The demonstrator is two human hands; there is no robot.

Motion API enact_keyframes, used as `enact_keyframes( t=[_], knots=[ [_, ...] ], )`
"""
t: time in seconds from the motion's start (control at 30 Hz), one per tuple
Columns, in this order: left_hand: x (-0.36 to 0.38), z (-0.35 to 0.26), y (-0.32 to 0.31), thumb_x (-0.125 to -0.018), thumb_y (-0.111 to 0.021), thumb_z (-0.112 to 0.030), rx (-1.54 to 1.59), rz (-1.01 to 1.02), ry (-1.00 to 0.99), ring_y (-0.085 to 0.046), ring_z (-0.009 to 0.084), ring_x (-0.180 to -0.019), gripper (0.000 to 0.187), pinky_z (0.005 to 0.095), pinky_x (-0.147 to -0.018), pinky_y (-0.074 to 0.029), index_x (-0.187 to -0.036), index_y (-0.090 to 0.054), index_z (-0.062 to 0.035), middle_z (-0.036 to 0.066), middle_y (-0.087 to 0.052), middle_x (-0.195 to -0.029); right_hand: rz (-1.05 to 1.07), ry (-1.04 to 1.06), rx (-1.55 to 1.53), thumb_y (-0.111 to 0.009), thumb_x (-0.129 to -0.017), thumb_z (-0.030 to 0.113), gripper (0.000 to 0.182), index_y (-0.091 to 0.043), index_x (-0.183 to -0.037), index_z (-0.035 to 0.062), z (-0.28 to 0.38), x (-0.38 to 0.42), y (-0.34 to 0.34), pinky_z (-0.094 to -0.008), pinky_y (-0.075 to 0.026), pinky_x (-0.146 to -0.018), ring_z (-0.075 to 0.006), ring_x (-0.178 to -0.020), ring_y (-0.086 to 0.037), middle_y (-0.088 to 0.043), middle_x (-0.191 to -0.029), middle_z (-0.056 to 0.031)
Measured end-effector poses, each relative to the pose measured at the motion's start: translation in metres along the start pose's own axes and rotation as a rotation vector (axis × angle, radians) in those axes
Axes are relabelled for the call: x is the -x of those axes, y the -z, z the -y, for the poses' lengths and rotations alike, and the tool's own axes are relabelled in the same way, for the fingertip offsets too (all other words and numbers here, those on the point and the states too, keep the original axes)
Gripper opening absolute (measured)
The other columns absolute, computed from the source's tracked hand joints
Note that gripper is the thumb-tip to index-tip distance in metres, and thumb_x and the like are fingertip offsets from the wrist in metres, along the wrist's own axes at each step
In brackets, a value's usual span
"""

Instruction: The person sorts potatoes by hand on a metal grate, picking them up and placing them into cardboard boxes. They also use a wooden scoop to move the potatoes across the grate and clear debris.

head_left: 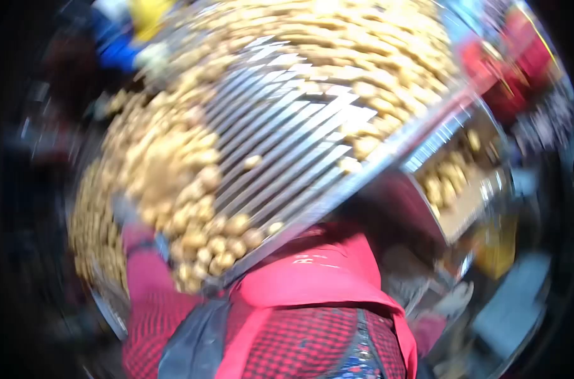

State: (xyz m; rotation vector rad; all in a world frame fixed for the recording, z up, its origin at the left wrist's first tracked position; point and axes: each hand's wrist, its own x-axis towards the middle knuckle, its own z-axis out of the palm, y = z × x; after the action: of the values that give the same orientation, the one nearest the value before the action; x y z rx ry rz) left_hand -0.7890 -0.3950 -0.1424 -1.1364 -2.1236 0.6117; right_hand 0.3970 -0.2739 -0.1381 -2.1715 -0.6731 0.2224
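Potatoes lie heaped around a slatted metal grate, smeared by motion. My left hand, in a grey glove, is at the near left side of the heap, touching or just over the potatoes; its fingers are blurred. Low on the right, my right hand in a pale glove hangs beside my body, apart from the grate. Its fingers are too smeared to read, and I make out nothing held. A single potato rests on the slats.
A metal rail edges the grate in front of me. Right of it stands a box-like bin holding potatoes. A yellow container is below. Co-workers' sleeves, one blue and one red, show across the table.
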Motion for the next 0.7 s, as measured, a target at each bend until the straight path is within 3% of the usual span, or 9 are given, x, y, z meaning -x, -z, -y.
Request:
enact_keyframes(
  t=[0.03,0.07,0.1,0.13,0.23,0.3,0.47,0.57,0.7],
  knots=[
    [-0.001,-0.009,0.026,-0.105,-0.053,-0.048,0.596,0.19,0.328,-0.058,0.0387,-0.13,0.065,0.0425,-0.111,-0.045,-0.143,-0.053,0.0053,0.022,-0.061,-0.142,0.027,0.019,-0.282,-0.051,-0.108,0.022,0.044,-0.051,-0.148,0.0031,0.074,0.02,-0.033,-0.0418,-0.054,-0.097,-0.0287,-0.125,-0.06,-0.06,-0.141,-0.018],
    [-0.01,-0.036,0.097,-0.105,-0.054,-0.047,1.116,0.188,0.767,-0.058,0.0366,-0.132,0.064,0.042,-0.112,-0.044,-0.145,-0.051,0.0025,0.021,-0.063,-0.14,0.163,0.064,-0.324,-0.051,-0.108,0.022,0.045,-0.051,-0.148,0.0021,0.102,0.007,-0.053,-0.042,-0.052,-0.101,-0.0296,-0.128,-0.059,-0.057,-0.144,-0.019],
    [-0.017,-0.089,0.18,-0.106,-0.044,-0.045,0.928,-0.001,0.857,-0.056,0.0404,-0.133,0.058,0.0464,-0.112,-0.043,-0.144,-0.053,-0.0018,0.024,-0.059,-0.144,0.285,0.107,-0.367,-0.05,-0.108,0.022,0.046,-0.05,-0.149,0.0012,0.123,-0.003,-0.074,-0.0422,-0.051,-0.105,-0.0305,-0.131,-0.057,-0.055,-0.147,-0.0201],
    [-0.023,-0.097,0.208,-0.101,-0.048,-0.058,0.833,0.038,0.918,-0.06,0.0482,-0.124,0.071,0.051,-0.105,-0.048,-0.143,-0.051,-0.0005,0.03,-0.063,-0.134,0.441,0.208,-0.662,-0.051,-0.107,0.021,0.048,-0.048,-0.151,0.0008,0.158,0.018,-0.104,-0.0426,-0.047,-0.11,-0.0307,-0.131,-0.056,-0.056,-0.146,-0.02],
    [-0.022,-0.112,0.248,-0.094,-0.052,-0.069,0.925,0.079,0.99,-0.06,0.0499,-0.124,0.083,0.0513,-0.107,-0.046,-0.153,-0.045,-0.0107,0.034,-0.063,-0.132,0.871,1.037,-0.43,-0.047,-0.111,0.027,0.056,-0.036,-0.158,-0.001,0.235,0.051,-0.169,-0.0445,-0.04,-0.114,-0.0325,-0.136,-0.052,-0.048,-0.154,-0.0189],
    [-0.024,-0.108,0.265,-0.094,-0.053,-0.069,0.94,0.076,0.959,-0.06,0.0498,-0.124,0.085,0.0511,-0.107,-0.046,-0.154,-0.043,-0.01,0.034,-0.063,-0.131,1.285,0.805,-0.714,-0.046,-0.112,0.02,0.05,-0.041,-0.154,-0.0061,0.285,0.113,-0.196,-0.0392,-0.042,-0.113,-0.0264,-0.135,-0.053,-0.052,-0.15,-0.019],
    [-0.022,-0.108,0.278,-0.094,-0.053,-0.07,0.977,0.148,0.989,-0.056,0.0506,-0.129,0.088,0.052,-0.11,-0.044,-0.155,-0.04,-0.0077,0.034,-0.059,-0.137,1.295,0.951,-0.52,-0.052,-0.108,0.008,0.037,-0.055,-0.142,-0.0068,0.317,0.188,-0.265,-0.0322,-0.048,-0.105,-0.0227,-0.121,-0.063,-0.065,-0.134,-0.0189],
    [-0.03,-0.106,0.282,-0.092,-0.051,-0.073,0.899,0.202,1.016,-0.056,0.0478,-0.13,0.092,0.0509,-0.111,-0.043,-0.156,-0.039,-0.0074,0.034,-0.059,-0.137,1.323,0.819,-0.52,-0.051,-0.108,0.007,0.035,-0.057,-0.14,-0.0071,0.304,0.188,-0.29,-0.0338,-0.049,-0.104,-0.0227,-0.12,-0.064,-0.065,-0.134,-0.0186],
    [-0.058,-0.101,0.277,-0.092,-0.05,-0.075,0.866,0.182,1.045,-0.057,0.0465,-0.13,0.095,0.0498,-0.111,-0.044,-0.154,-0.042,-0.0038,0.033,-0.058,-0.139,1.083,1.169,-0.333,-0.054,-0.105,0.007,0.035,-0.061,-0.136,-0.0065,0.319,0.201,-0.28,-0.0376,-0.05,-0.102,-0.0292,-0.114,-0.067,-0.069,-0.127,-0.0213]
  ],
)
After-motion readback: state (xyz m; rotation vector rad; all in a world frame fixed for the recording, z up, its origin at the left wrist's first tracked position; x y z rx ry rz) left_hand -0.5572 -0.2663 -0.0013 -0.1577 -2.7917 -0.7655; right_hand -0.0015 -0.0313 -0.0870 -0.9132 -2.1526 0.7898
